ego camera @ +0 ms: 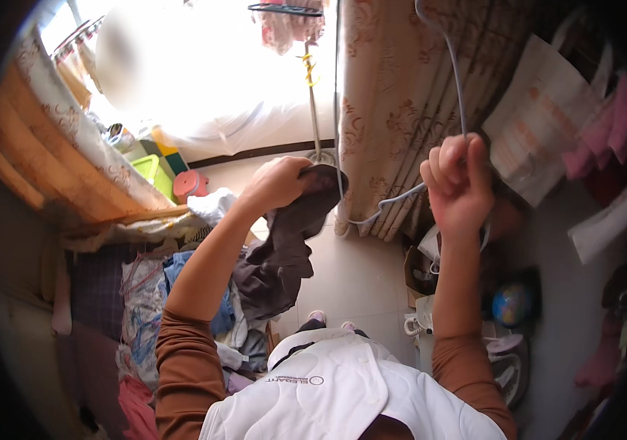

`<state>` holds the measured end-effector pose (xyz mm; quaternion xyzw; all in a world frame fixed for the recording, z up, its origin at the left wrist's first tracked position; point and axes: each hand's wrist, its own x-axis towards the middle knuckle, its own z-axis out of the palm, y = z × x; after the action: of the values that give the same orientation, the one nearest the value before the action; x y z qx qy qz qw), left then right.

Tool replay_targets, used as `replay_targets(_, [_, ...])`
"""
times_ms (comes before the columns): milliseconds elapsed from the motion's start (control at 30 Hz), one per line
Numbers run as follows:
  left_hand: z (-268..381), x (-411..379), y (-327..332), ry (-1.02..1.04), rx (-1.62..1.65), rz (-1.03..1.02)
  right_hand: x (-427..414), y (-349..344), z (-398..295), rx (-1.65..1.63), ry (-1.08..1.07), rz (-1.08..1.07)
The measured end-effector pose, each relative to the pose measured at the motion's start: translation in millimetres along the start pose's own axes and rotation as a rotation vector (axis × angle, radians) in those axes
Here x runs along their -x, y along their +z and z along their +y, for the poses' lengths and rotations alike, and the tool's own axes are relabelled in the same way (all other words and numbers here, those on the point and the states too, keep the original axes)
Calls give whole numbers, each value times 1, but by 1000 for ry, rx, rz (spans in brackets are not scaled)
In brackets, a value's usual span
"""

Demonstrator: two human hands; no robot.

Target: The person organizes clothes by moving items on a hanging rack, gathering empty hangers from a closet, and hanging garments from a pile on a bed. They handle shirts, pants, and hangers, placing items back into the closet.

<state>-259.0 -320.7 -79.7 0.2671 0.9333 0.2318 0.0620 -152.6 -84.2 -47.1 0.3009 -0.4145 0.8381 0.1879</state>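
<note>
A dark brown garment hangs crumpled from my left hand, whose fingers grip its upper part. The cloth drops in folds in front of the clothes pile. My right hand is raised on the other side, its fingers curled around a thin, pale wire that looks like a clothes hanger. One length of the wire runs up from the fist; another, with a wavy kink, bends towards the garment and passes in front of its edge. Whether the cloth touches the wire I cannot tell.
Heaped clothes lie at left. Beyond them stand a green basket and a red plastic stool. A patterned curtain hangs ahead, beside a bright window. At right are a paper-like bag, a globe and a corded telephone.
</note>
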Motion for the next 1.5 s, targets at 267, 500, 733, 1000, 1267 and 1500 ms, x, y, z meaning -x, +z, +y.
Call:
replay_targets(267, [25,-45,21,376,278,-258,-64,36,-15,-157,99,-473])
replay_targets(500, [13,-60,15,500,627,-432,-64,7,41,144,719,-447])
replay_targets(733, [-31,-63,17,643,524,-270,-75,34,38,806,687,-628])
replay_targets(1000, [-97,-37,127,-5,237,251,-101,26,28,1101,524,-467])
replay_targets(1267, [-137,-11,180,-595,1653,-286,-78,-7,16,1056,620,-203])
replay_targets(1500, [-129,-54,92,-435,1788,-128,-11,-42,28,999,777,-219])
